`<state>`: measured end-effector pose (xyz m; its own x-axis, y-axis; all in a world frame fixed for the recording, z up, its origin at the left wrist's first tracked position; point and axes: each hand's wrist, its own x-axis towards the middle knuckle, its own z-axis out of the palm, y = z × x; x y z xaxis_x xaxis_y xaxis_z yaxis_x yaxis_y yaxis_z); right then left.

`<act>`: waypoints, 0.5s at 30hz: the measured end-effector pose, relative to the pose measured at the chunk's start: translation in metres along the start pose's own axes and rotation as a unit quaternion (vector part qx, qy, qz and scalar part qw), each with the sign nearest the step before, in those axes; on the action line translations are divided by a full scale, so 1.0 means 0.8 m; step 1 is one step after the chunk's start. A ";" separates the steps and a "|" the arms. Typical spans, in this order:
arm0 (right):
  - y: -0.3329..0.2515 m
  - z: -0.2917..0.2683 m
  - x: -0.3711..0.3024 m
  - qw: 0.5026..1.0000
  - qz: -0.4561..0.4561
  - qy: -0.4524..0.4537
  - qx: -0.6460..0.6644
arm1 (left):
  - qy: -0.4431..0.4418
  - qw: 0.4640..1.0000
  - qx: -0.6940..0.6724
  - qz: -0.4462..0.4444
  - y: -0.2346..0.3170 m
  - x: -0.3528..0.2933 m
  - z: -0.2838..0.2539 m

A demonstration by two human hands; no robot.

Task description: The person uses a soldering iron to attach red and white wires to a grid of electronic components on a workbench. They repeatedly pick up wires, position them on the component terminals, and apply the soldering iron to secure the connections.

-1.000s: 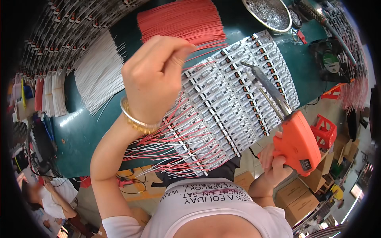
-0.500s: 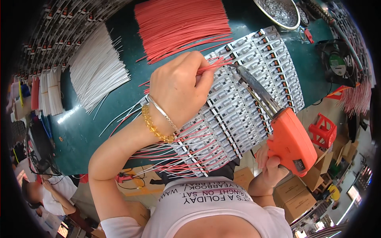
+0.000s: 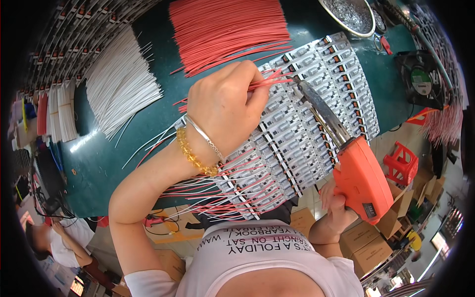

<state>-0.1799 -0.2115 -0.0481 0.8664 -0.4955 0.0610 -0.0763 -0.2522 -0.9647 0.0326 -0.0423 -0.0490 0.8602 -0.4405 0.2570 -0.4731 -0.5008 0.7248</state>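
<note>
My left hand point(image 3: 225, 101) is closed on a small bunch of red wires point(image 3: 271, 80), its thumb and forefinger pinching them near their right ends. Below it lies a panel of LED modules point(image 3: 287, 143) in rows, with red and white wires fanning out from its near-left side. My right hand point(image 3: 337, 208) grips an orange soldering gun point(image 3: 365, 183). The gun's metal barrel slants up and left over the panel. Its tip is close to the wire ends at the panel's far edge; whether it touches them I cannot tell.
Piles of red wires point(image 3: 227, 32) and white wires point(image 3: 121, 84) lie on the green table point(image 3: 99, 163). At the far right are a metal bowl point(image 3: 349, 17) and a black fan point(image 3: 420, 79). A red stool point(image 3: 401, 163) and cardboard boxes point(image 3: 368, 242) stand on the floor. Another person point(image 3: 69, 245) is at lower left.
The soldering gun's tip has moved slightly right and up, while its body has tilted a little. My left hand has shifted slightly upward, still pinching the red wires.
</note>
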 end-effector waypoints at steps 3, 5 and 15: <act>0.002 0.000 0.000 1.000 -0.005 0.000 -0.003 | -0.003 1.000 0.000 -0.003 0.001 0.000 -0.001; 0.003 0.002 0.000 1.000 -0.005 0.008 0.009 | 0.000 1.000 -0.001 -0.004 0.002 0.000 -0.002; 0.008 -0.013 -0.010 0.997 0.011 0.064 0.052 | 0.052 0.997 -0.038 0.042 0.019 0.004 -0.031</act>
<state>-0.1927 -0.2176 -0.0517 0.7943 -0.6040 0.0644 -0.0378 -0.1550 -0.9872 0.0329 -0.0331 -0.0215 0.8348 -0.3970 0.3816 -0.5324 -0.4050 0.7433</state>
